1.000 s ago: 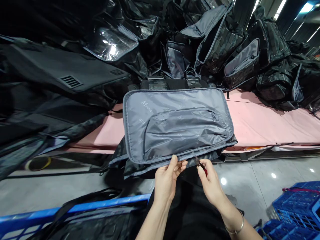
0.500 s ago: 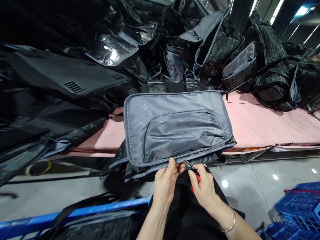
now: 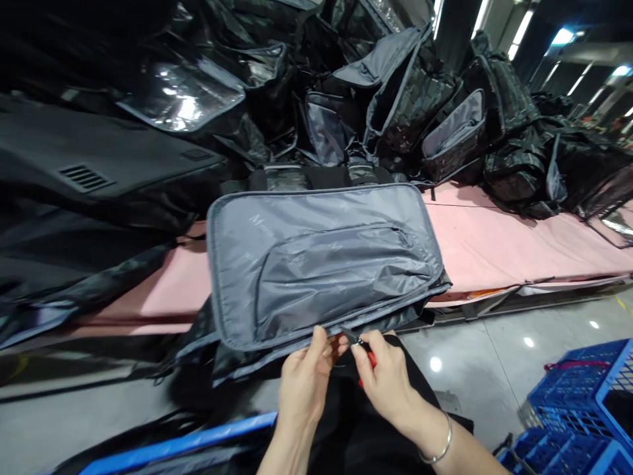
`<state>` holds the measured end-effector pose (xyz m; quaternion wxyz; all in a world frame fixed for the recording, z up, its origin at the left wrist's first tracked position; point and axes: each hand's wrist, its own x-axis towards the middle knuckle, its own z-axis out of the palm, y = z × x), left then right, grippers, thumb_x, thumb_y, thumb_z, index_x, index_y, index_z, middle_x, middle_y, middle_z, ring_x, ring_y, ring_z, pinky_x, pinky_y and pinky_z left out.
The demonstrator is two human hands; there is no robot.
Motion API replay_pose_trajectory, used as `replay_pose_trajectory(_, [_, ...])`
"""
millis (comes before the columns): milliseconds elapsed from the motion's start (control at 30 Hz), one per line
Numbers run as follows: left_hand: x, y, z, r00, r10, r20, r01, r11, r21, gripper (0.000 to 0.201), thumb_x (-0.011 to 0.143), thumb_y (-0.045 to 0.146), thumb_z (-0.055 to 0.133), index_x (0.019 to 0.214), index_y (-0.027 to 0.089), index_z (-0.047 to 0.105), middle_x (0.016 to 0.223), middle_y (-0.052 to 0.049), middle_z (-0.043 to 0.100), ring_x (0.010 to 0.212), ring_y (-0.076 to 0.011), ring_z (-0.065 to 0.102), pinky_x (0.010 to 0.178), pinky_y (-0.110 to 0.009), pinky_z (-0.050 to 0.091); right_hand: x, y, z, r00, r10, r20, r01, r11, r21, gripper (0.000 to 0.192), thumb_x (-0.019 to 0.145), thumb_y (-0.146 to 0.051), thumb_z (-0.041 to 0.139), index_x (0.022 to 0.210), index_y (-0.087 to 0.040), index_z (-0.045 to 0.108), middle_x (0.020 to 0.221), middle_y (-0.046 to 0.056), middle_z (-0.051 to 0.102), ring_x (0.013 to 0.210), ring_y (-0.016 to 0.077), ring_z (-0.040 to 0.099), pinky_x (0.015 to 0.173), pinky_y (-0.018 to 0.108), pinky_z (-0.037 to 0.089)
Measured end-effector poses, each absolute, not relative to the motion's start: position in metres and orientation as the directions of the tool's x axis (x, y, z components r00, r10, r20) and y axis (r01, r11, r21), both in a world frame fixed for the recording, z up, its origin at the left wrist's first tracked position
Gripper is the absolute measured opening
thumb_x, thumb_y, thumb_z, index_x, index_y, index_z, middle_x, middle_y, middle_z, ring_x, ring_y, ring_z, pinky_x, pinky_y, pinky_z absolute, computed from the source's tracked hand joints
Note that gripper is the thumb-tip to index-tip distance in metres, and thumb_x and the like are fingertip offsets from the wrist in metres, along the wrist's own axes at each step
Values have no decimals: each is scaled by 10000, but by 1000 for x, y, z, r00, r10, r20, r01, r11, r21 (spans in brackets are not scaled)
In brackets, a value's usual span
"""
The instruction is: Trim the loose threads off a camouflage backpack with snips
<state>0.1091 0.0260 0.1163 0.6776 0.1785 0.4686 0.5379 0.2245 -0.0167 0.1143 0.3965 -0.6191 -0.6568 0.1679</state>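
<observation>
A backpack (image 3: 316,204) lies opened with its grey lining up, a baggy inner pocket (image 3: 331,284) across the middle. My left hand (image 3: 302,376) is closed at its near edge, thumb on top, pinching the edge binding. In my right hand (image 3: 388,376) is a pair of small scissors (image 3: 352,336) with red handles and dark pointed blades. The blades reach the bag's edge right by my left fingertips. Whether they touch any thread is too small to tell.
Black and camouflage bags (image 3: 410,99) are heaped along the back of the pink-covered table (image 3: 494,244). More dark bags (image 3: 89,152) crowd the left. Blue plastic crates (image 3: 573,389) stand on the floor at right, and a blue rim (image 3: 188,442) shows at lower left.
The view has shifted, so the bag and both hands appear further left and slightly lower. My hands keep the same hold, with the scissors still beside the left fingertips.
</observation>
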Motion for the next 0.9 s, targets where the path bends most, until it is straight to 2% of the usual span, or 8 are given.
replay_pose_trajectory(133, [107, 30, 114, -29, 886, -464, -547, 374, 749, 451, 413, 501, 835, 590, 127, 655, 650, -49, 675, 679, -196, 633, 632, -308, 536, 226, -18, 110, 66, 943, 325, 658, 204, -725, 215, 913, -337, 383, 930, -201, 548, 761, 34, 672, 714, 177, 642, 640, 237, 455])
replay_pose_trajectory(333, [106, 30, 117, -22, 883, -469, -543, 383, 747, 477, 383, 508, 840, 610, 129, 662, 680, -50, 681, 711, -216, 640, 637, -323, 552, 225, -19, 108, 133, 938, 321, 674, 152, -723, 189, 881, -356, 435, 930, -206, 539, 737, 25, 661, 664, 185, 635, 578, 236, 445])
replay_pose_trajectory(533, [110, 30, 123, -31, 867, -497, -562, 396, 727, 491, 316, 489, 859, 579, 124, 663, 617, -37, 655, 708, -220, 635, 646, -310, 552, 222, -13, 111, 86, 948, 306, 649, 180, -739, 148, 896, -328, 430, 947, -213, 507, 813, 10, 693, 737, 188, 657, 657, 248, 451])
replay_pose_trajectory(733, [108, 31, 121, -28, 865, -502, -575, 396, 716, 473, 319, 473, 863, 562, 122, 662, 614, -43, 652, 673, -207, 625, 642, -311, 552, 223, -14, 116, 55, 943, 329, 671, 210, -712, 177, 919, -328, 391, 905, -208, 521, 777, 10, 681, 707, 183, 653, 636, 243, 433])
replay_pose_trajectory(900, [107, 30, 119, -15, 866, -500, -578, 400, 711, 476, 340, 475, 860, 589, 120, 665, 631, -37, 657, 672, -187, 622, 637, -278, 543, 225, -18, 116, 67, 944, 322, 637, 208, -742, 173, 908, -333, 411, 929, -204, 523, 785, 15, 668, 715, 168, 633, 621, 225, 420])
